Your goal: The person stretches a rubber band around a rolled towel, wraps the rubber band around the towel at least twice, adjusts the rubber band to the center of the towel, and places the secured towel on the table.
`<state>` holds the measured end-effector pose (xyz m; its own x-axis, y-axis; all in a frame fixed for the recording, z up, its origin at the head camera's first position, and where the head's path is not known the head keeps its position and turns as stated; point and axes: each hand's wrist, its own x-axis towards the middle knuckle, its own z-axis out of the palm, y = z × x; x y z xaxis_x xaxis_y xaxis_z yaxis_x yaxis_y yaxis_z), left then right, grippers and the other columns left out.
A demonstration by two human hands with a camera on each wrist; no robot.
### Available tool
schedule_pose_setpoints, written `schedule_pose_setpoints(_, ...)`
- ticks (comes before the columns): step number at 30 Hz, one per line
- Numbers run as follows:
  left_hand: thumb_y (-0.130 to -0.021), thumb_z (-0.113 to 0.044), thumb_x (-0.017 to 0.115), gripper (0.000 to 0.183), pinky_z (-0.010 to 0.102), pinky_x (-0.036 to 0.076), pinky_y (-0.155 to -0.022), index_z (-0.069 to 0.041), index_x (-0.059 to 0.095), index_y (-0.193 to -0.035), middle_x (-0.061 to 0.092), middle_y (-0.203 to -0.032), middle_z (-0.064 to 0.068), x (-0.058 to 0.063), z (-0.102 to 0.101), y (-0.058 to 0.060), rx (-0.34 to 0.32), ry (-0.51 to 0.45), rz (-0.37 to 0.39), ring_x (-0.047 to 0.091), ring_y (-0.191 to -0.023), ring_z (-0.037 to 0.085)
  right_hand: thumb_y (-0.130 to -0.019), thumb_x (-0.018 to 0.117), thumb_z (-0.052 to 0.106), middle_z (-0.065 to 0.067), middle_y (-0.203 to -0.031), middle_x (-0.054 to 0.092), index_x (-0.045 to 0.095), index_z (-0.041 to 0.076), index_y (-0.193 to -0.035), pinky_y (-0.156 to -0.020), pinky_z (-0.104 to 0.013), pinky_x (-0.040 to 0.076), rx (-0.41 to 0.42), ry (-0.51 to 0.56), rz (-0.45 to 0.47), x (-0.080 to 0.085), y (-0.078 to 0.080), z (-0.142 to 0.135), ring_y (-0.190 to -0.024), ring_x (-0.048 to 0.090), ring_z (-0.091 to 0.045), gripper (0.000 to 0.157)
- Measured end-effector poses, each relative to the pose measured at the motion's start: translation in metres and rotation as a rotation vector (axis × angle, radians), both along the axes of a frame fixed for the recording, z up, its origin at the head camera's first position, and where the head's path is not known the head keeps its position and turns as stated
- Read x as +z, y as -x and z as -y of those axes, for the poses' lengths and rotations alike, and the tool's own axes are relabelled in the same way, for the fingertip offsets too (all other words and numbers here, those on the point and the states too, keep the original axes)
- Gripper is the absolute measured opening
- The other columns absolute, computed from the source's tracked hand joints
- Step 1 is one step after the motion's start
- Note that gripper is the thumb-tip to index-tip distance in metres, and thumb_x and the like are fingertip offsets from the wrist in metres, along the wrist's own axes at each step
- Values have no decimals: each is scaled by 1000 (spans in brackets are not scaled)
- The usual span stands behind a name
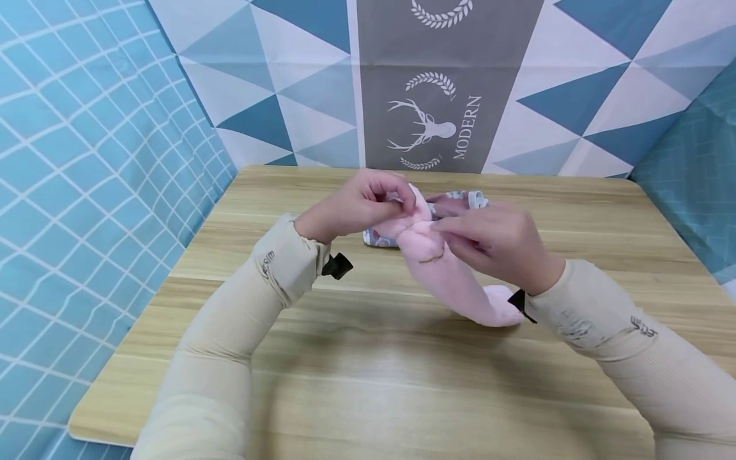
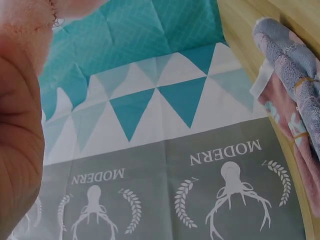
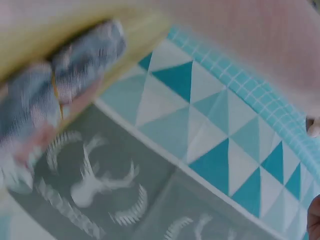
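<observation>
A fluffy pink towel (image 1: 443,278), twisted long and narrow, hangs between both hands above the table, its lower end near the wood. A thin yellowish band (image 1: 431,259) crosses its upper part. My left hand (image 1: 365,203) pinches the towel near the top with thumb and curled fingers. From the other side, my right hand (image 1: 499,241) pinches it close to the band; this hand is blurred. In the left wrist view, the pink towel (image 2: 30,25) shows at the upper left above part of the left hand (image 2: 17,140).
Behind the hands, a rolled blue-and-pink patterned towel (image 1: 454,203) lies on the wooden table (image 1: 356,390). Bands circle this patterned roll (image 2: 295,55). A patterned cloth wall (image 1: 420,76) rises at the table's back edge, with a blue grid-patterned wall (image 1: 103,191) on the left.
</observation>
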<state>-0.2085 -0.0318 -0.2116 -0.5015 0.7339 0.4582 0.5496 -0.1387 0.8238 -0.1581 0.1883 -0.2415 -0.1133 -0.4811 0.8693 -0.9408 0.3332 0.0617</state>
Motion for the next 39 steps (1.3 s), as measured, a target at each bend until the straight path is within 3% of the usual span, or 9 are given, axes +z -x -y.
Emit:
schedule_pose_setpoints(8,-81,16,42,15,20,39,-53,15,57,-79,62,-77,12,1,-8,-8,-19,-22,30,54,-71,13,-97,55,19,-6,-79,72,76,10,-88,-38,-29,39,-132,-221,-128,25,0,0,-62,67,-22,25)
schedule_pose_setpoints(12,-79,18,43,14,19,40,-53,17,57,-78,63,-76,13,-1,-12,-10,28,-74,55,57,-72,12,-84,71,6,-7,-82,73,76,12,-89,-38,-28,38,-123,-291,-130,33,1,-3,-54,64,-22,9)
schedule_pose_setpoints(16,-78,18,44,15,18,41,-52,16,58,-76,64,-76,11,-4,-15,-11,53,-87,66,57,-71,13,-68,81,0,-4,-78,72,75,10,-84,-37,-27,36,-88,-297,-96,33,3,-2,-40,50,-18,20)
schedule_pose_setpoints(19,-79,19,45,15,19,43,-55,15,59,-76,64,-75,12,-4,-16,-12,47,-88,65,59,-73,17,-80,76,9,-1,-74,71,74,7,-82,-38,-28,40,-71,-288,-74,32,3,-2,-38,46,-16,3)
schedule_pose_setpoints(23,-79,18,44,16,20,45,-58,15,60,-76,64,-74,15,-4,-18,-13,50,-78,67,59,-76,18,-96,58,22,-1,-73,69,70,6,-84,-43,-34,47,-62,-283,-45,30,2,-2,-43,50,-18,24)
schedule_pose_setpoints(26,-79,18,44,17,21,44,-58,15,60,-76,63,-75,14,-4,-18,-15,68,-65,78,58,-79,17,-88,69,12,-1,-70,64,63,5,-84,-42,-35,46,-73,-295,-29,28,1,-1,-43,46,-19,10)
schedule_pose_setpoints(31,-80,18,44,18,21,45,-60,14,62,-77,65,-76,14,-5,-19,-16,73,-54,97,59,-81,18,-68,74,-5,-3,-62,53,52,3,-83,-38,-31,38,-79,-334,-20,25,1,0,-42,36,-17,27)
schedule_pose_setpoints(36,-81,18,44,18,21,46,-63,15,62,-78,66,-76,14,-6,-20,-16,52,-59,100,61,-80,18,-76,59,-4,-5,-64,49,47,2,-82,-37,-29,34,-78,-328,-41,21,3,1,-42,35,-17,14)
schedule_pose_setpoints(39,-80,17,44,17,20,42,-55,15,61,-78,66,-75,15,-7,-20,-18,65,-23,87,57,-70,13,-88,48,3,-4,-61,46,47,4,-80,-35,-29,31,-72,-318,-43,16,3,1,-41,35,-16,8)
